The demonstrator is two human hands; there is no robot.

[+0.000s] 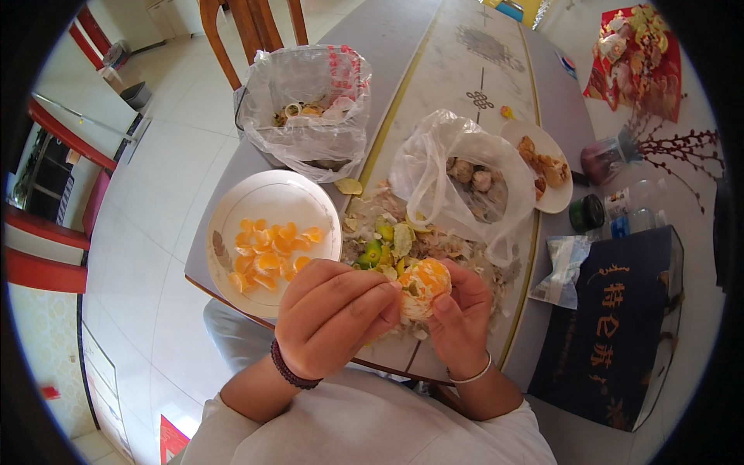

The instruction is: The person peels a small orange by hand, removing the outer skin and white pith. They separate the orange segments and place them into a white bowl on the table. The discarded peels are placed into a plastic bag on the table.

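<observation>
A mostly peeled mandarin (pixel 427 289) with white pith on its surface is held above the table's near edge. My right hand (pixel 465 314) grips it from the right, the thumb in front. My left hand (pixel 340 319) has its fingers bunched, their tips pinching at the fruit's left side near a small greenish patch. Green and yellow mandarin peels (pixel 375 251) lie just beyond, on a spread of papery garlic skins (pixel 453 247). To the left, a white plate (pixel 279 189) carries loose orange mandarin segments (pixel 267 244).
A bin lined with a clear bag (pixel 273 142) stands at the back left. A white plastic bag (pixel 427 151) holds garlic bulbs (pixel 481 180). Beyond it sits a plate with brown food (pixel 552 197). Along the right are a dark-lidded jar (pixel 587 213), plastic bottles (pixel 630 200) and a dark blue carton (pixel 593 337).
</observation>
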